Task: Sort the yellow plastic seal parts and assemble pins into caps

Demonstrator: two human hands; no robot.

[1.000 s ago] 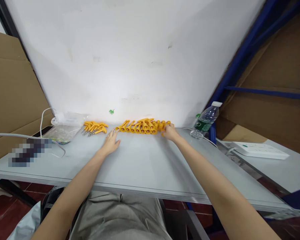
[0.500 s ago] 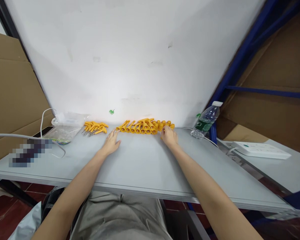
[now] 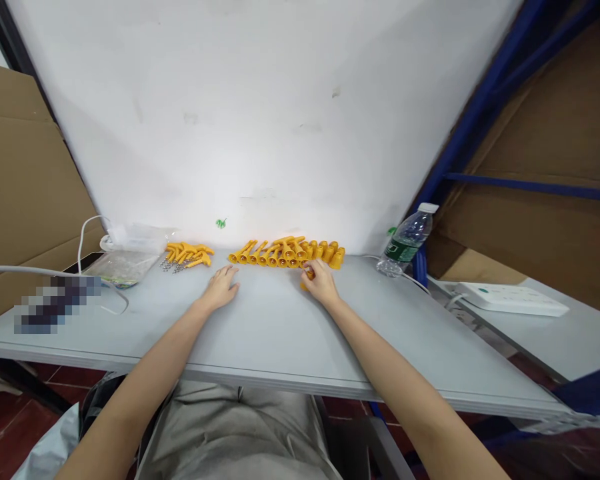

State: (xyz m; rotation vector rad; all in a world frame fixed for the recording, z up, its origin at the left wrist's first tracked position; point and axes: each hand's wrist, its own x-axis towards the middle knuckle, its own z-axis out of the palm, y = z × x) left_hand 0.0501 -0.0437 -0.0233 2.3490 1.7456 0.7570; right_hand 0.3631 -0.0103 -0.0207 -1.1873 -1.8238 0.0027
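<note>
My right hand (image 3: 321,281) is closed on a small yellow plastic cap-like piece (image 3: 305,285), partly covered by the fingers, just above the table. Behind it, along the wall, stand several upright yellow cap-like pieces (image 3: 325,251). To their left lies a stacked row of yellow funnel-shaped pieces (image 3: 265,256), wide mouths facing me. My left hand (image 3: 221,289) lies open on the table, fingers spread, just in front of that row's left end and holding nothing. Farther left is a small pile of yellow handle-like parts (image 3: 187,252) with metal chains or rings attached.
A water bottle (image 3: 409,240) leans at the right against a blue frame (image 3: 460,133). A white power strip (image 3: 513,299) rests on the neighbouring surface. Clear plastic bags (image 3: 130,260) and white cables lie at the left, by a cardboard panel (image 3: 30,187).
My right hand has come from the upright yellow pieces toward me and to the left, now with one yellow piece in its fingers. My left hand has drawn back slightly from the row.
</note>
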